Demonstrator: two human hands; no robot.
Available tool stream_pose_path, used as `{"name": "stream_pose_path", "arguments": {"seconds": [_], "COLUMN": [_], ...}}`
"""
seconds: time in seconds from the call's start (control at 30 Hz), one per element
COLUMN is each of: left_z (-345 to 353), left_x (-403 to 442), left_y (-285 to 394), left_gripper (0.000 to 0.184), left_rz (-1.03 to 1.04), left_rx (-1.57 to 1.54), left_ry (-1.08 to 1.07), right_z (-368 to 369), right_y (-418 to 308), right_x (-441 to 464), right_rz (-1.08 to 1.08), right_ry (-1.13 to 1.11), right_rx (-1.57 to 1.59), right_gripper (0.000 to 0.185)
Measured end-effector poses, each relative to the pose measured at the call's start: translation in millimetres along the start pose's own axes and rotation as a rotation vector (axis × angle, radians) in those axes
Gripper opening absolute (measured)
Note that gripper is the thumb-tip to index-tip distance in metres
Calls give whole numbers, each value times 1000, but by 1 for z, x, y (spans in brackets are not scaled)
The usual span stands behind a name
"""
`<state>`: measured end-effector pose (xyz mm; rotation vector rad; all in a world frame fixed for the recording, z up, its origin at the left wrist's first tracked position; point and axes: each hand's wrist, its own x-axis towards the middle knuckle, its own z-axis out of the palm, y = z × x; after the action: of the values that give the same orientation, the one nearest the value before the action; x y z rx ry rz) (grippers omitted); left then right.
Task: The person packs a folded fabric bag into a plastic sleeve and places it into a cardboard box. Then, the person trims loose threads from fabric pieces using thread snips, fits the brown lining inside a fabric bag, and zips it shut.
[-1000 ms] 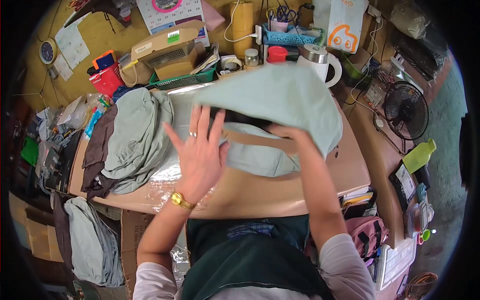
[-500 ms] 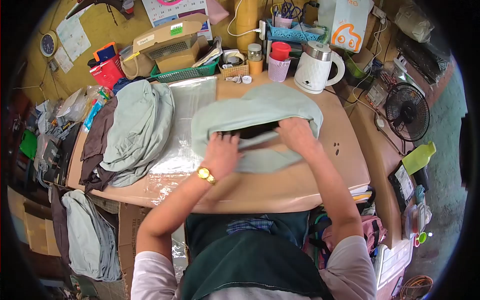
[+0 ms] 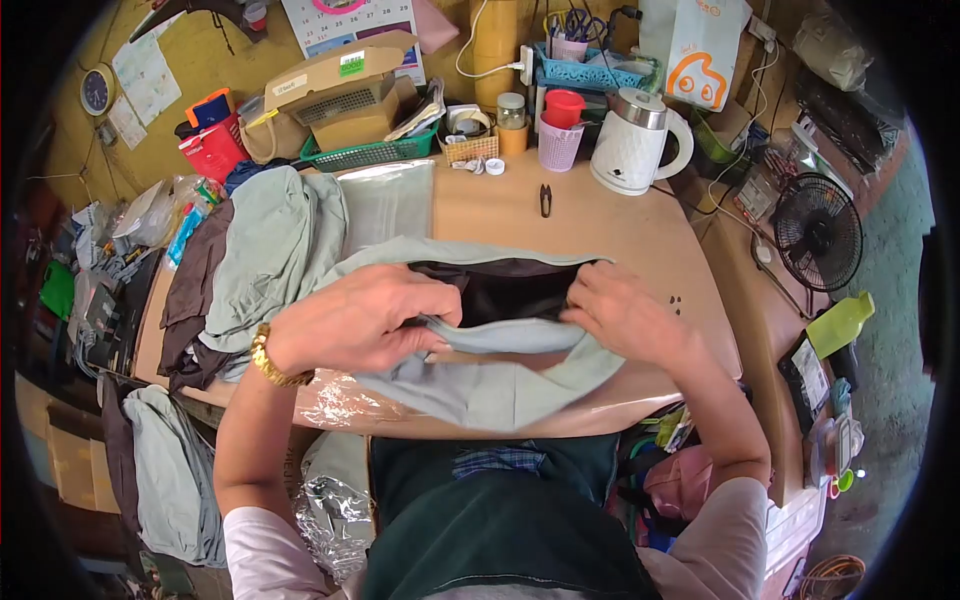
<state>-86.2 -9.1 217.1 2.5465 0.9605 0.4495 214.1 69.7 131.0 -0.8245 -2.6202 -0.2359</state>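
A pale green fabric piece (image 3: 480, 392) with a dark lining is stretched between my hands above the tan table, its opening facing up. My left hand (image 3: 365, 318) pinches the left end of the opening, thumb towards the near edge. On the right end, my right hand (image 3: 625, 312) grips the edge with bent fingers. Part of a strap or band of the same cloth loops below the opening, nearer my body. Beyond the fabric, small black thread snips (image 3: 545, 200) lie on the table.
Left on the table (image 3: 480, 215) are piled green cloths (image 3: 270, 260) and brown cloth (image 3: 195, 300), beside clear plastic sheets (image 3: 390, 205). Along the back stand a green basket (image 3: 375, 150), a purple cup (image 3: 560, 145) and a white kettle (image 3: 628, 150). A black fan (image 3: 817, 232) stands right.
The fabric has come down and nearer my body, with its dark opening spread wider. Both hands now grip its edges; my left hand was spread open earlier. The snips have come into view.
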Motion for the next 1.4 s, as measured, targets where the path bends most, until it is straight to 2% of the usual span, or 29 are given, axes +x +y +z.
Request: {"name": "stream_pose_path", "arguments": {"seconds": [0.07,0.13,0.2,0.27,0.3,0.33,0.37,0.4,0.43,0.47,0.5,0.57,0.6,0.67,0.73,0.8,0.83,0.87,0.93,0.97,1.03,1.07,1.13,1.2,1.27,1.33,1.4], "left_z": [-12,-26,-37,-40,-38,-36,-34,-34,-36,-36,-33,-29,-28,-26,-24,-9,-9,-9,-4,-8,-10,-10,8,35,77,125,157], "left_x": [-11,-24,-36,-46,-48,-50,-51,-52,-51,-52,-54,-52,-45,-33,-38,-29,-22,-23,-37,-37,-39,-39,-41,-41,-43,-43,-39], "left_y": [9,13,10,3,-1,-5,-9,-12,-14,-8,4,28,37,48,27,28,27,23,15,13,29,41,55,57,40,16,2], "left_gripper": [17,18,23,30,34,34,34,35,35,35,32,21,21,21,20,19,21,21,18,16,15,15,21,33,42,46,46], "left_rz": [-74,-72,-48,70,106,102,122,144,146,148,44,-203,-203,-371,-378,-517,-559,-561,-481,-456,-456,-453,-465,-533,-537,-584,-579], "left_rx": [0,178,305,113,-80,-78,-306,-533,-490,-489,-227,354,353,1234,1192,772,515,523,926,913,931,946,945,913,830,791,772], "left_ry": [11,185,228,109,79,86,-21,-130,-246,-242,-249,-227,-223,535,553,-612,-771,-757,-134,135,199,259,248,241,103,-42,-70], "right_z": [-23,-45,-70,-96,-105,-114,-118,-118,-116,-113,-111,-108,-106,-103,-98,-86,-65,-70,-80,-83,-90,-92,-91,-82,-53,-9,10], "right_y": [1,-8,-17,-18,-15,-11,-8,-5,-1,1,0,0,2,12,19,21,18,18,14,11,8,3,-14,-25,-30,-29,-33], "right_x": [2,1,-1,-5,-4,-5,-4,-2,2,4,2,2,5,20,32,37,30,27,14,10,9,4,-12,-22,-35,-52,-57], "right_rz": [-224,-242,-264,-264,-275,-295,-309,-313,-250,-180,-178,-117,-118,-94,-65,-44,-132,-131,-3,0,31,33,88,105,333,409,486], "right_ry": [-55,-39,-22,138,138,-31,-203,-204,-477,-742,-744,-733,-735,-972,-1216,-1452,-1533,-1527,-355,-363,-4,-2,-122,-160,-300,-390,-477], "right_rx": [388,355,321,393,392,549,702,700,523,338,338,64,61,190,338,488,476,461,-87,-81,-192,-189,-222,-224,-78,7,90], "right_gripper": [27,27,28,29,29,29,29,29,29,29,29,23,23,26,32,40,53,53,44,44,42,42,40,41,45,44,44]}}
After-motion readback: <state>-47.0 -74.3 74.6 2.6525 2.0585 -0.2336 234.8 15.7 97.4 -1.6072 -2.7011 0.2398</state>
